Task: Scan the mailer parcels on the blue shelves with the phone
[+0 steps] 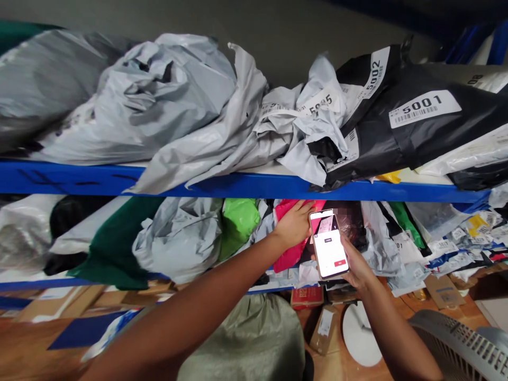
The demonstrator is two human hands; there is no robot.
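right hand (358, 264) grasps a phone (328, 246), left hand (294, 225) touches a pink parcel (287, 257), its grip unclear.

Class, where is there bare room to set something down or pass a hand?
Bare brown surface shows left of the blue flat packet; open space shows above the upper grey parcels. Both shelves are crowded, especially around the left hand and phone.

Glossy plastic, matt cardboard
Upper right, shiny black plastic parcel (381, 145); near centre, glossy phone screen (326, 256), smooth pink plastic parcel (288, 259); lower centre, matt sack (246, 341), cardboard box (321, 344).
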